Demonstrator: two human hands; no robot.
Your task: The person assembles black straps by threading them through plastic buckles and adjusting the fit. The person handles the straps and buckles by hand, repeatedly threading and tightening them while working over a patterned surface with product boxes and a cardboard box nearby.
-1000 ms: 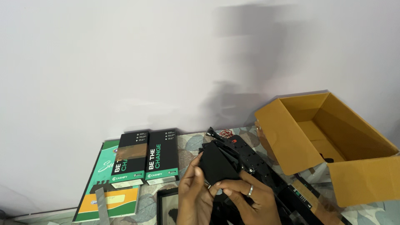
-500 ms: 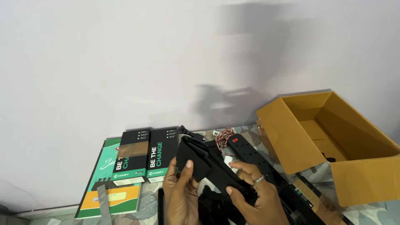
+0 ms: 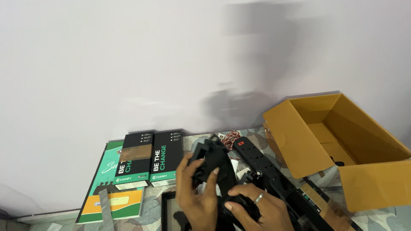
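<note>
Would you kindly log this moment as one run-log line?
left hand: grips black plastic part | right hand: supports its lower end | nearby: power strip, open cardboard box

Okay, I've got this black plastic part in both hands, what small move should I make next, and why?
Probably lower it toward the table first. The left hand and right hand both grip the black part, held above a power strip and red-white wires, so view is cramped.

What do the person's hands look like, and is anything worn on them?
Both hands are bare, with no gloves and no sleeves in view. The left hand shows short, plain nails and nothing on its fingers. The right hand wears a plain silver-coloured ring on one finger.
</note>
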